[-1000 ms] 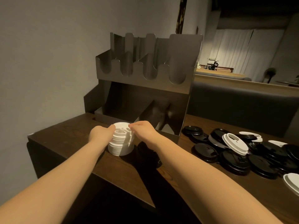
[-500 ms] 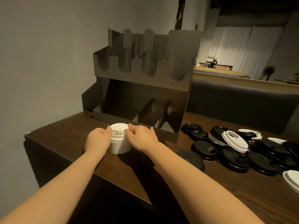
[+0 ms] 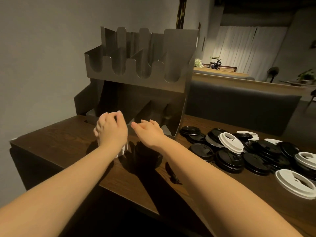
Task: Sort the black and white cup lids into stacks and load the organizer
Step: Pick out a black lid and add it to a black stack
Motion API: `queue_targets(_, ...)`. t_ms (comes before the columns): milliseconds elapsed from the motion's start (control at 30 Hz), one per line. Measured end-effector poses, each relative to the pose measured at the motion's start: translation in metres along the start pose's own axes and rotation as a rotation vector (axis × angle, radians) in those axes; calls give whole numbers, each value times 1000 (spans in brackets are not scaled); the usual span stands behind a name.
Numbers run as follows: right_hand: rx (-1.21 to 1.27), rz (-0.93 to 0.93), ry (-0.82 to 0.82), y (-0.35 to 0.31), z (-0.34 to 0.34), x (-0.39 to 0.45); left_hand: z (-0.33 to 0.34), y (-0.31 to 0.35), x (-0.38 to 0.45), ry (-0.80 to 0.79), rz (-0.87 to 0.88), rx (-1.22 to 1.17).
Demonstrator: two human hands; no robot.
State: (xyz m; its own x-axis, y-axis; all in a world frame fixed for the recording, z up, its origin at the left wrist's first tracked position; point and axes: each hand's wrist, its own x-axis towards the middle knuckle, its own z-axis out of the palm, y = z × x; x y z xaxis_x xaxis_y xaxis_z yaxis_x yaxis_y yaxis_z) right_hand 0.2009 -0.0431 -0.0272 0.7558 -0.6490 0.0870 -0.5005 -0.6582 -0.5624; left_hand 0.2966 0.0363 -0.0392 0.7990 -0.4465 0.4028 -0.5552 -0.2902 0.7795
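1. The left hand (image 3: pixel 112 132) is over the white lid stack (image 3: pixel 123 150), fingers curled at its top; the hand hides most of the stack, so whether it truly grips cannot be told.
2. The right hand (image 3: pixel 147 132) is just beside it, fingers loose and slightly spread, holding nothing.
3. The stack stands on the wooden table (image 3: pixel 56 139), right in front of the metal organizer (image 3: pixel 142 77) and its lower bins.
4. To the right lies a loose pile of black lids (image 3: pixel 229 161) with a few white lids (image 3: pixel 231 141) mixed in, well apart from the hands.
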Motion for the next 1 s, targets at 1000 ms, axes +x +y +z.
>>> queue_targets(1000, 5, 561, 538, 241, -145, -241, 206, 208, -225, -766, 433, -251)
